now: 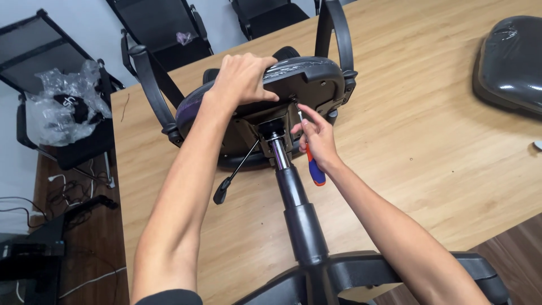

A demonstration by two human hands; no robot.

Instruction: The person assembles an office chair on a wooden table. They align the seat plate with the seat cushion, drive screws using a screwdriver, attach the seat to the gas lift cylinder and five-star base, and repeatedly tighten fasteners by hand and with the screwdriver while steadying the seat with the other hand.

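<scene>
Right grip [317,138] clenched on screwdriver [314,164], left [243,79] pressing seat [305,79]; risked tip slipping off screw if seat rocked.

Screwdriver [314,167] handle gripped in right hand [317,137]: orange with blue end. Seat underside [307,79] pressed under left hand [243,79]: black, glossy film. Gas lift [299,209] below grip: chrome top, black sleeve. Table [429,130] beneath: light wood grain. Cushion [511,59] far right of grip: black, clear-wrapped.

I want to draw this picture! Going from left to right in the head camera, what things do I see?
Crumpled plastic wrap on a black chair → left hand on the upturned chair seat → right hand holding a screwdriver → a wrapped black cushion on the wooden table.
</scene>
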